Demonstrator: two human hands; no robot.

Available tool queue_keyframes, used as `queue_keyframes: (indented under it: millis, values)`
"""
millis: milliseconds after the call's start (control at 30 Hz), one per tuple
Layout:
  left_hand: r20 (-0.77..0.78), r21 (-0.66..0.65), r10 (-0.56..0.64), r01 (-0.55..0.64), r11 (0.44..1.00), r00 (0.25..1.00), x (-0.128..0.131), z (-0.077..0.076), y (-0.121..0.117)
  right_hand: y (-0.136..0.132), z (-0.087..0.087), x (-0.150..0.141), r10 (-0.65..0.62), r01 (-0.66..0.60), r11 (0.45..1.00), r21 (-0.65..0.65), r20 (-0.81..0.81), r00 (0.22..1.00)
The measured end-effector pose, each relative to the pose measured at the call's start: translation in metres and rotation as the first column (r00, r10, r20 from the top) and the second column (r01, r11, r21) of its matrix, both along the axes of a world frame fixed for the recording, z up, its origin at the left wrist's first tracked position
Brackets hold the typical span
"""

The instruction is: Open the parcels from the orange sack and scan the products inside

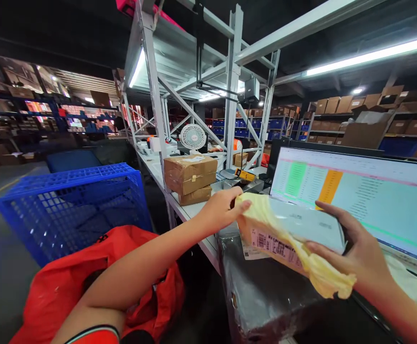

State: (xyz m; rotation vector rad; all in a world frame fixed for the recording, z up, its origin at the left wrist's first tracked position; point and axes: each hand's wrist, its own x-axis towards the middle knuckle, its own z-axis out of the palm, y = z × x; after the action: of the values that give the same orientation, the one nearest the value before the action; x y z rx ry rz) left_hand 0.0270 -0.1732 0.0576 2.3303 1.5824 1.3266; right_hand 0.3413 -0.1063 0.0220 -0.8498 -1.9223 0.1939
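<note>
Both my hands hold a small parcel [294, 234] with a white top and a pink barcode label on its side. A yellow backing strip [315, 272] hangs loose from it. My left hand [226, 205] pinches the parcel's left end with closed fingers. My right hand [355, 248] grips its right end, fingers wrapped round it. The parcel hovers above a dark, plastic-wrapped bundle [265, 291] in front of a monitor [366, 196] showing a spreadsheet.
Two taped brown parcels [191, 179] are stacked on the white bench [194, 212], behind them a small fan [193, 137]. A blue crate [72, 205] and a red bag [72, 282] sit at my left. Metal posts [231, 95] rise from the bench.
</note>
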Motion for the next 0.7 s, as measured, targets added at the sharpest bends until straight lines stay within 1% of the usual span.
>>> queue_keyframes:
  millis: [67, 167, 233, 300, 400, 500, 600, 700]
  values:
    - [0.014, -0.052, -0.056, 0.057, 0.997, 0.998, -0.001, -0.003, 0.001, -0.007, -0.006, 0.001, 0.005, -0.016, 0.992, 0.122, 0.091, 0.996]
    - [0.159, -0.160, -0.179, 0.204, 0.966, 0.971, -0.009, -0.015, -0.006, -0.013, -0.013, 0.011, 0.043, -0.091, 0.967, 0.240, 0.196, 0.980]
    - [0.267, -0.189, -0.204, 0.259, 0.947, 0.942, -0.014, -0.027, -0.015, -0.017, -0.015, 0.019, 0.058, -0.124, 0.956, 0.267, 0.243, 0.968]
    - [0.311, -0.178, -0.220, 0.284, 0.942, 0.925, -0.018, -0.041, -0.026, -0.021, -0.015, 0.027, 0.079, -0.148, 0.956, 0.254, 0.264, 0.961]
    - [0.255, -0.157, -0.252, 0.297, 0.942, 0.934, -0.022, -0.062, -0.045, -0.025, -0.013, 0.036, 0.162, -0.220, 0.953, 0.207, 0.267, 0.950]
    - [0.212, -0.137, -0.266, 0.298, 0.945, 0.940, -0.023, -0.081, -0.059, -0.023, -0.013, 0.045, 0.234, -0.305, 0.928, 0.213, 0.302, 0.924]
    - [0.198, -0.118, -0.283, 0.309, 0.944, 0.939, -0.024, -0.097, -0.067, -0.018, -0.017, 0.054, 0.255, -0.358, 0.899, 0.254, 0.363, 0.896]
    - [0.174, -0.073, -0.281, 0.297, 0.952, 0.944, -0.021, -0.107, -0.073, -0.015, -0.022, 0.058, 0.270, -0.386, 0.883, 0.266, 0.386, 0.882]
